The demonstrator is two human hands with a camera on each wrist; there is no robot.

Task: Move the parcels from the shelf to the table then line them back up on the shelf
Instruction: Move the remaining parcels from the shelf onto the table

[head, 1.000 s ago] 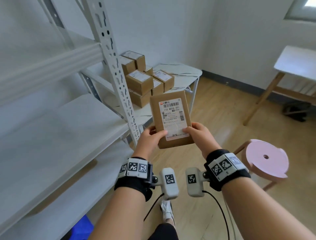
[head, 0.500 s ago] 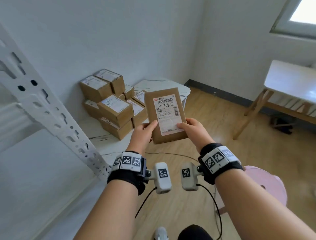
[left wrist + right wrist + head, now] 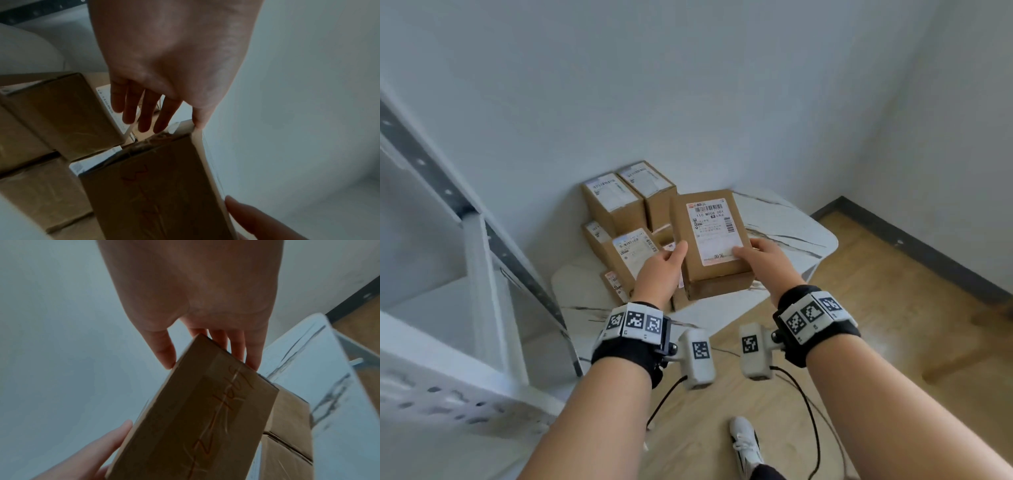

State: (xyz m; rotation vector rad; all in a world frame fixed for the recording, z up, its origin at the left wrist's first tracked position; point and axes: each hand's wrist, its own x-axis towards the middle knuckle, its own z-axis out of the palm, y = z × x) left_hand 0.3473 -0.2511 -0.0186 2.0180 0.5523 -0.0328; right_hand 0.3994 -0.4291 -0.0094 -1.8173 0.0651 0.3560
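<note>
Head view: both hands, left hand (image 3: pixel 661 270) and right hand (image 3: pixel 763 262), grip one parcel (image 3: pixel 714 240) above stacked parcels (image 3: pixel 626 219) on the table (image 3: pixel 791 226); unloading step. Left wrist view: fingers (image 3: pixel 144 112) reach under it. Right wrist view: thumb (image 3: pixel 164 350) pinches its edge. Next, probably lowering it flat beside the stack.

My left hand (image 3: pixel 174 68) reaches down over a brown cardboard parcel with a white label edge (image 3: pixel 156 186), thumb pressed on its top corner, my fingers (image 3: pixel 144 107) hanging straight behind it. My right hand's fingertip (image 3: pixel 246 216) touches the labelled edge lower down. Other brown cardboard boxes (image 3: pixel 57 113) sit stacked to the left, below a pale wall (image 3: pixel 308 97).
</note>
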